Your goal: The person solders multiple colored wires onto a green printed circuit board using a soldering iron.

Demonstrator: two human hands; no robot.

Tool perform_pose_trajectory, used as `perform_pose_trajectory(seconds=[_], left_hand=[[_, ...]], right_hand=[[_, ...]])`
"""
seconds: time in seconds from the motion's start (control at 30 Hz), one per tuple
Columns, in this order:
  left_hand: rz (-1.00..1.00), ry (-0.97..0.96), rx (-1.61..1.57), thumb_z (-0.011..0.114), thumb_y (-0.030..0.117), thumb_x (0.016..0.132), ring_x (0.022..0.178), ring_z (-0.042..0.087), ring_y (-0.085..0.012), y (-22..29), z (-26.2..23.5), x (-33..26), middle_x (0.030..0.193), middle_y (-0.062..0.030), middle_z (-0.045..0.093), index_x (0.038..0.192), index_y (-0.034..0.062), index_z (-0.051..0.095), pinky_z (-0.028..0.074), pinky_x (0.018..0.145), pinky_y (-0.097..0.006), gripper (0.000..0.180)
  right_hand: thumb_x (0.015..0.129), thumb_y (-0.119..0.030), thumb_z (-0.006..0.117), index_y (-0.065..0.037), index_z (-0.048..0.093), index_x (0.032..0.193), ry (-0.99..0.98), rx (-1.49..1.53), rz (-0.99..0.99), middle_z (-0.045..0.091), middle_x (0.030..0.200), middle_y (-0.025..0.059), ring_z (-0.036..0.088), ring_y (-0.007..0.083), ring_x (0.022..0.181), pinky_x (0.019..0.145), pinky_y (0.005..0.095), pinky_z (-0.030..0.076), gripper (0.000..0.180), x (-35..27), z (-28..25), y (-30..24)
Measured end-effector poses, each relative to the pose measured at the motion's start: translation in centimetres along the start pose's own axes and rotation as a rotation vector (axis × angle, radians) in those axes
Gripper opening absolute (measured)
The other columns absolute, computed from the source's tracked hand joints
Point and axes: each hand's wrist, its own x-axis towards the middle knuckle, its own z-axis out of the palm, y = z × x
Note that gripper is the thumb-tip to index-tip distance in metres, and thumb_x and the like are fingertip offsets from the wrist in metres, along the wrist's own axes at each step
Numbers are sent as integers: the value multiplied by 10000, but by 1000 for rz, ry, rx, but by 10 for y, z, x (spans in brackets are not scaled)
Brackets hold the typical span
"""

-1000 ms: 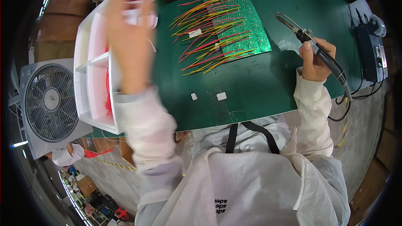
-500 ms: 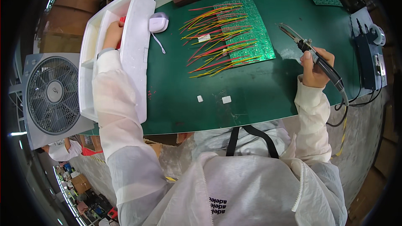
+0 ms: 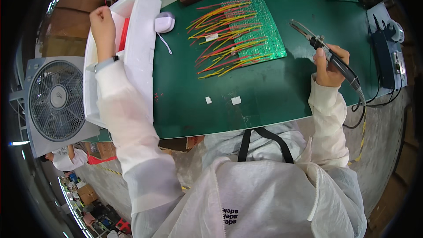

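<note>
Soldering iron, black and metal-tipped [image 3: 315, 42], gripped in the right hand [image 3: 331, 65] beside the green circuit-board panel [image 3: 271, 39], could scorch the thin red and yellow wires [image 3: 229, 34] if it drifts left while the left hand [image 3: 102, 26], fingers pinched, contents unclear, hovers at the white foam box [image 3: 143, 53].

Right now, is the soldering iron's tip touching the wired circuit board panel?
Apart. The head view shows a strip of bare green tabletop between the soldering iron's tip and the right edge of the circuit board panel.
</note>
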Motion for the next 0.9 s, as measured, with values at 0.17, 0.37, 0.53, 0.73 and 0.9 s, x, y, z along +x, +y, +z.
perform_pose_trajectory(seconds=[0.17,0.37,0.53,0.73,0.9], left_hand=[[251,-334,89,522,135,790,694,548,-262,152,64,-138,745,-125,559,803,40,541,424,623,-327,98],[414,-560,364,600,86,719,724,509,-210,142,73,-189,780,-50,520,776,76,553,345,728,-333,75],[523,-598,503,613,88,701,851,468,-192,144,54,-189,850,-26,505,730,78,585,292,799,-367,41],[215,-614,654,632,98,687,908,463,-183,116,8,-203,900,-11,517,718,98,600,257,820,-351,44],[194,-541,574,654,114,681,882,490,-165,99,-14,-207,919,0,528,735,113,605,258,819,-336,73]], right_hand=[[715,-13,642,18,491,893,-11,-5,-10,532,792,79,512,114,677,640,222,425,235,1,-1,-1],[707,-25,660,22,496,881,15,20,43,550,768,75,528,111,661,631,220,434,244,1,3,-3],[704,-24,660,22,490,884,-21,0,-48,564,755,85,534,118,645,620,225,435,251,2,1,-4],[701,-18,659,23,487,879,-26,-17,-65,570,755,92,535,121,631,608,225,432,252,1,0,-3],[699,-12,657,22,486,878,-44,10,-87,568,754,91,525,114,619,588,220,423,250,3,-2,-4]])
